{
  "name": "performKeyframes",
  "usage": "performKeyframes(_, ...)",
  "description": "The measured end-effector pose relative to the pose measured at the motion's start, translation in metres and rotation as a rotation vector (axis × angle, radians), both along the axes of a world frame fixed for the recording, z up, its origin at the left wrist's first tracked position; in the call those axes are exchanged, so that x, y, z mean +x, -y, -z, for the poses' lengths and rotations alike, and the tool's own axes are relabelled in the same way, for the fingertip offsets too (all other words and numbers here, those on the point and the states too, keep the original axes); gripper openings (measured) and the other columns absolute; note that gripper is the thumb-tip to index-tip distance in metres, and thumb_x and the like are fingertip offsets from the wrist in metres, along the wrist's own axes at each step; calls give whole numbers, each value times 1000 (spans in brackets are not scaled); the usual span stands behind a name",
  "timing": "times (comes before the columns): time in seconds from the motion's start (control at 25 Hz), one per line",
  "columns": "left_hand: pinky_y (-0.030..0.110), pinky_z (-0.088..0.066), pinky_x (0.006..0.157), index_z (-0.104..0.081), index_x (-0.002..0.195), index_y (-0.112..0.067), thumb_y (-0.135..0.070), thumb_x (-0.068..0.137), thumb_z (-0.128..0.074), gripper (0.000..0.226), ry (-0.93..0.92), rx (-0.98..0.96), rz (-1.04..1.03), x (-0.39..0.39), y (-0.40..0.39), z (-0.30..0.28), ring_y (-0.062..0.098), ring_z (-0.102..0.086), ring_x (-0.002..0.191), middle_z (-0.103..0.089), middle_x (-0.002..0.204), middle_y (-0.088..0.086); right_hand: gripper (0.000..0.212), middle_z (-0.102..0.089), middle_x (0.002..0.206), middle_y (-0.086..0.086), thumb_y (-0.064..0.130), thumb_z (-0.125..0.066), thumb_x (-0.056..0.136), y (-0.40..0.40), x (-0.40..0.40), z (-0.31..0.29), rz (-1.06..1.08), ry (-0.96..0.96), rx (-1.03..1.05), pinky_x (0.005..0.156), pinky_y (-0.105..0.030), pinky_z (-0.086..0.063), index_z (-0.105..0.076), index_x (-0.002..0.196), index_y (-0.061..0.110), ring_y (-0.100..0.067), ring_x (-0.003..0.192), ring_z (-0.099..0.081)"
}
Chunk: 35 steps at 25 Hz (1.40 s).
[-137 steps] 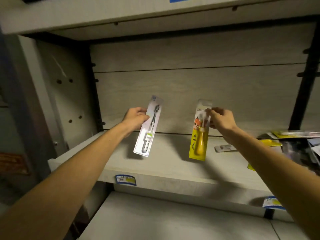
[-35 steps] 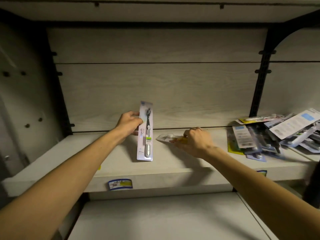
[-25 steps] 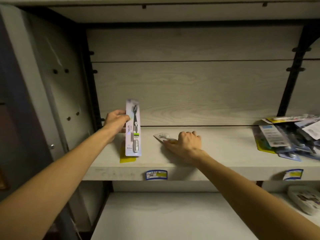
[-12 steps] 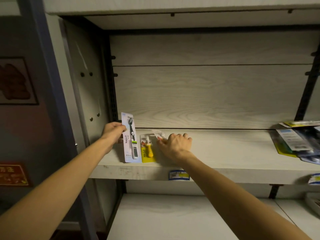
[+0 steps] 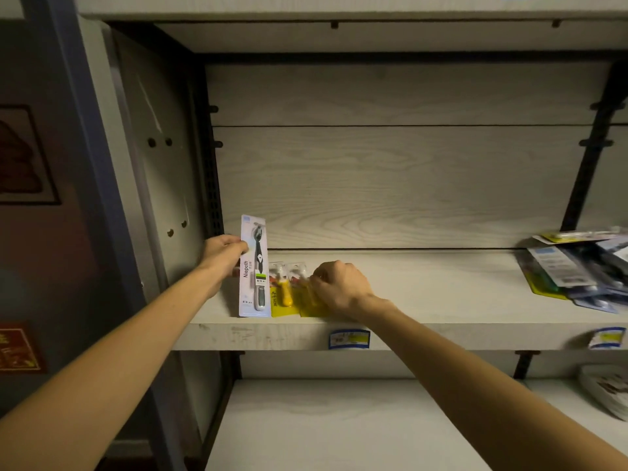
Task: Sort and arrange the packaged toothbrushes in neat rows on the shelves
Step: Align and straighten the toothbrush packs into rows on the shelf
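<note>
Two yellow packs (image 5: 283, 297), one white pack (image 5: 254, 266)

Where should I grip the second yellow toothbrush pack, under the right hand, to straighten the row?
It lies flat, so take the second yellow pack by its near card edge at the shelf lip, from the front; the right hand covers its right side.

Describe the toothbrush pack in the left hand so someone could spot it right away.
Look at the middle shelf, at its far left end by the side panel. The left hand holds a tall pale blister pack upright at the front edge. Unlike the two yellow packs lying flat beside it, it holds a dark brush.
</note>
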<state>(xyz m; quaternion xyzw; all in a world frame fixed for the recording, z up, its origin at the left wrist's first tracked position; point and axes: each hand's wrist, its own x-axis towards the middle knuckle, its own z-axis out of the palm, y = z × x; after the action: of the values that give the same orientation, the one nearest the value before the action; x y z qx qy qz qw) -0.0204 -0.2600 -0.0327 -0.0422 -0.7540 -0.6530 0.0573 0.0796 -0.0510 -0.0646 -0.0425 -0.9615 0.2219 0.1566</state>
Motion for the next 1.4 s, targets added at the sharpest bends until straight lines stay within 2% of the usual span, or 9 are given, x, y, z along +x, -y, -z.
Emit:
performKeyframes(0.12,19,-46,38,-66,99,-12,-2,92,-57,15,-27,21,29,1,-15,-6,17,-64,61,-68,78,10,36,-71,121,-3,31,-53,95,-16,11,-2,-65,-60,-115,92,-35,-51,-67,125,17,-24,111,-63)
performKeyframes(0.2,19,-48,41,-66,103,-11,-3,91,-58,17,-48,61,54,1,-32,-12,16,-63,61,-67,77,8,34,-71,120,1,26,-54,95,-35,21,-4,-47,-121,-103,91,-33,-49,-67,126,18,-23,112,-62)
performKeyframes(0.36,23,-50,53,-68,98,-11,-4,88,-61,14,-66,64,140,4,-84,-22,20,-62,64,-67,80,10,32,-72,116,7,26,-54,94,-93,52,-8,115,-183,18,88,-32,-46,-67,123,21,-23,112,-59)
performKeyframes(0.48,20,-51,48,-67,90,-13,-3,89,-59,12,-48,63,249,16,-138,-23,18,-61,61,-65,80,10,34,-70,119,6,27,-55,94,-147,84,-13,259,-176,119,91,-33,-46,-64,126,22,-22,119,-54)
performKeyframes(0.8,19,-50,47,-68,106,-6,-4,90,-58,19,-9,21,511,69,-287,-14,20,-64,66,-68,85,10,41,-61,132,-4,31,-54,94,-269,169,-15,520,-96,367,99,-37,-44,-58,134,21,-27,125,-49)
performKeyframes(0.88,18,-49,46,-69,104,-8,-5,91,-59,17,7,31,537,83,-318,-10,17,-62,62,-67,81,8,41,-59,134,-5,35,-52,96,-293,183,-15,571,-111,396,97,-38,-43,-57,133,21,-29,124,-48)
performKeyframes(1.12,17,-47,48,-70,104,-7,-4,91,-62,15,43,39,531,104,-387,3,18,-61,62,-68,84,11,65,-50,144,-7,53,-52,95,-350,197,-20,560,-38,390,106,-39,-38,-41,148,19,-25,130,-43)
performKeyframes(1.28,22,-49,57,-69,96,-11,-6,90,-63,10,66,69,474,109,-425,13,22,-62,68,-69,86,12,79,-44,150,-8,69,-48,87,-367,185,-8,502,6,406,112,-44,-31,-38,148,21,-28,139,-34)
performKeyframes(1.4,31,-53,73,-69,85,-15,-8,88,-66,9,69,95,425,109,-453,25,24,-64,73,-72,88,12,73,-41,155,1,72,-40,87,-379,184,16,472,-70,281,120,-46,-18,-45,144,27,-24,148,-24)
